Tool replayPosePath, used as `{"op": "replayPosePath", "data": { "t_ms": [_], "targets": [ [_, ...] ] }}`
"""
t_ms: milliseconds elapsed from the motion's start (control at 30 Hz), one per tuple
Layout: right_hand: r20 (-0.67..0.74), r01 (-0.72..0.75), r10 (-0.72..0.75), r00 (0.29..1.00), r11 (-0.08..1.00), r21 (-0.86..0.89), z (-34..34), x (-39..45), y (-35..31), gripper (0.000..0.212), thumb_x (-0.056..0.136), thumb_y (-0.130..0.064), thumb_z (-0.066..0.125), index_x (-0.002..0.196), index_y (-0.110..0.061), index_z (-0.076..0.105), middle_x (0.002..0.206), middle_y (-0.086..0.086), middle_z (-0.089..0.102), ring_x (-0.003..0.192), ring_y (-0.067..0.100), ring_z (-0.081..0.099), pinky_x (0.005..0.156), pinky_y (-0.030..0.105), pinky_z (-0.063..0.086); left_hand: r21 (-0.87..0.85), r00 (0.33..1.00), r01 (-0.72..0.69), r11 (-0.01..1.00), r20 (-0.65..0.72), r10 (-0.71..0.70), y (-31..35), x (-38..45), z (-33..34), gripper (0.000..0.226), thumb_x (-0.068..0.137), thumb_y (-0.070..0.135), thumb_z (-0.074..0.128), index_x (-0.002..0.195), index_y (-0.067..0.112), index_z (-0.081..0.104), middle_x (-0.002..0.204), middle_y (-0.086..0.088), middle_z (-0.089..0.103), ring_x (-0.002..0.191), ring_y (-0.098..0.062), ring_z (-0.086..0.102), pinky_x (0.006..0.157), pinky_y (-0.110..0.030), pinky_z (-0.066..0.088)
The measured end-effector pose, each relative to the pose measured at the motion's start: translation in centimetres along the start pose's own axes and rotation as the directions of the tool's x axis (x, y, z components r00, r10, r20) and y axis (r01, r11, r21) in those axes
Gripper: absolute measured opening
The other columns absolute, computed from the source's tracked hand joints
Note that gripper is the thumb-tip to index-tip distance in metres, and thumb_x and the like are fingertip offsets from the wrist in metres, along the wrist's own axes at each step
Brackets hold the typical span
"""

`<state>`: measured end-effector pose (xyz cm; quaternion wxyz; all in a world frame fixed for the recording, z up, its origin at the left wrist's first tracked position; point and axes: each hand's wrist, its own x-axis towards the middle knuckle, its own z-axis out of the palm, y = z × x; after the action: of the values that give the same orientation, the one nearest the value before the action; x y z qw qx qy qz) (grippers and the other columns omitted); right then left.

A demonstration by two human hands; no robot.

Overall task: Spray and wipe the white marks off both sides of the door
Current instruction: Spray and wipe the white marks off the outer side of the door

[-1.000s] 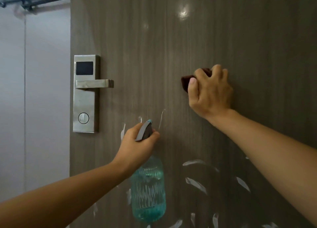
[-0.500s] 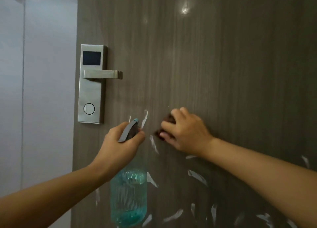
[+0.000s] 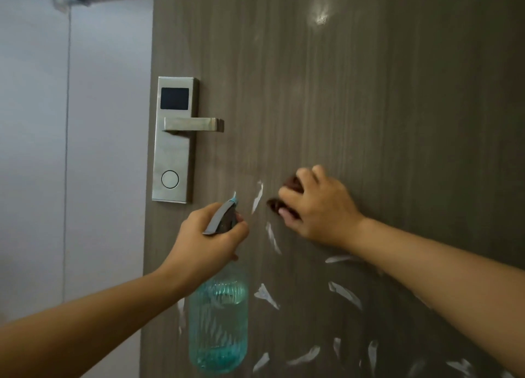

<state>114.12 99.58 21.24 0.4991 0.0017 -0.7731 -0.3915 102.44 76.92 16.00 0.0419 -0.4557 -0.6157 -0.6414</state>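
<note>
Since half a second ago our right hand [image 3: 318, 207] barely shifted, fingers pressing the brown cloth [image 3: 292, 183] against the door [image 3: 369, 107]; our left hand [image 3: 204, 244] grips the spray bottle [image 3: 218, 321].

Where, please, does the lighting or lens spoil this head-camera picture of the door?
Head view: a bright glare patch sits high on the brown wood-grain door; the lower right corner falls into shadow, dimming the white marks there; the wide lens bends the door's edge.

No readable text, label, brand or number anywhere.
</note>
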Motion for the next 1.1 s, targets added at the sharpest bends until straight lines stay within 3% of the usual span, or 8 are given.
{"op": "replayPosePath", "data": {
  "t_ms": [133,233,367,533,767,900,1000,1100],
  "targets": [
    [-0.114,-0.38,0.376,0.919,0.925,-0.008,-1.2,5.9,2.4,0.036,0.092,-0.048,0.057,0.106,-0.016,0.064,0.109,0.021,0.053,0.097,0.043,0.052,0.057,0.04,0.046,0.022,1.0,0.017,1.0,-0.011,-0.017,-0.6,-0.1,-0.5,0.003,0.094,0.015,0.073,0.095,0.013,0.073,0.088,-0.015,0.07,0.084,-0.032,0.072,0.067,-0.042,0.066],
    [-0.156,-0.485,0.477,0.865,0.875,-0.01,-0.9,7.8,2.0,0.034,0.093,-0.048,0.056,0.104,-0.016,0.062,0.108,0.019,0.053,0.098,0.042,0.052,0.057,0.036,0.038,0.052,0.999,0.028,0.998,-0.029,-0.026,-0.8,0.0,-0.8,0.005,0.094,0.018,0.074,0.096,0.014,0.072,0.088,-0.015,0.071,0.083,-0.031,0.072,0.066,-0.038,0.066],
    [-0.169,-0.463,0.456,0.874,0.886,-0.004,-0.2,7.3,0.5,0.035,0.096,-0.05,0.055,0.103,-0.016,0.061,0.107,0.018,0.052,0.096,0.039,0.052,0.058,0.034,0.037,0.134,1.0,0.0,0.991,-0.03,0.004,-1.1,0.0,-1.1,0.013,0.092,0.025,0.077,0.095,0.013,0.071,0.084,-0.014,0.071,0.073,-0.027,0.072,0.064,-0.042,0.066],
    [-0.126,-0.396,0.39,0.912,0.918,-0.022,-0.1,6.7,0.3,0.042,0.096,-0.057,0.054,0.107,-0.017,0.06,0.108,0.016,0.051,0.095,0.037,0.05,0.062,0.035,0.037,0.159,0.997,0.001,0.987,-0.075,0.012,-1.1,0.0,-1.4,0.03,0.091,0.037,0.078,0.094,0.008,0.072,0.081,-0.019,0.07,0.073,-0.033,0.072,0.063,-0.046,0.066],
    [-0.09,-0.363,0.36,0.929,0.931,-0.027,-0.3,6.6,0.5,0.042,0.095,-0.055,0.058,0.108,-0.016,0.061,0.108,0.019,0.051,0.095,0.039,0.05,0.06,0.035,0.038,0.217,0.997,-0.002,0.976,-0.075,0.019,-1.0,0.2,-0.8,0.024,0.093,0.03,0.074,0.097,0.007,0.068,0.083,-0.019,0.071,0.081,-0.042,0.07,0.069,-0.058,0.061],
    [-0.085,-0.357,0.353,0.932,0.934,-0.028,-0.3,6.6,0.7,0.042,0.095,-0.056,0.057,0.109,-0.016,0.061,0.109,0.019,0.051,0.096,0.039,0.05,0.06,0.034,0.04,0.232,0.995,0.001,0.973,-0.1,0.023,-1.5,0.2,-0.3,0.021,0.092,0.03,0.074,0.091,0.01,0.067,0.08,-0.017,0.069,0.072,-0.037,0.067,0.066,-0.051,0.06],
    [-0.087,-0.353,0.35,0.933,0.935,-0.034,-0.1,6.7,0.7,0.042,0.096,-0.056,0.057,0.11,-0.016,0.061,0.11,0.019,0.051,0.096,0.039,0.05,0.059,0.034,0.041,0.264,0.997,-0.008,0.964,-0.073,0.028,-1.9,0.2,0.1,0.025,0.092,0.031,0.074,0.088,0.007,0.066,0.073,-0.015,0.065,0.057,-0.019,0.056,0.056,-0.036,0.052],
    [-0.082,-0.351,0.347,0.934,0.936,-0.037,0.0,6.6,0.8,0.042,0.096,-0.057,0.055,0.109,-0.017,0.06,0.111,0.019,0.05,0.097,0.039,0.05,0.059,0.036,0.043,0.267,0.998,-0.05,0.963,-0.022,0.058,-1.8,0.1,1.0,0.026,0.092,0.033,0.075,0.086,0.008,0.066,0.066,-0.004,0.061,0.053,-0.011,0.051,0.053,-0.028,0.046]
  ]
}}
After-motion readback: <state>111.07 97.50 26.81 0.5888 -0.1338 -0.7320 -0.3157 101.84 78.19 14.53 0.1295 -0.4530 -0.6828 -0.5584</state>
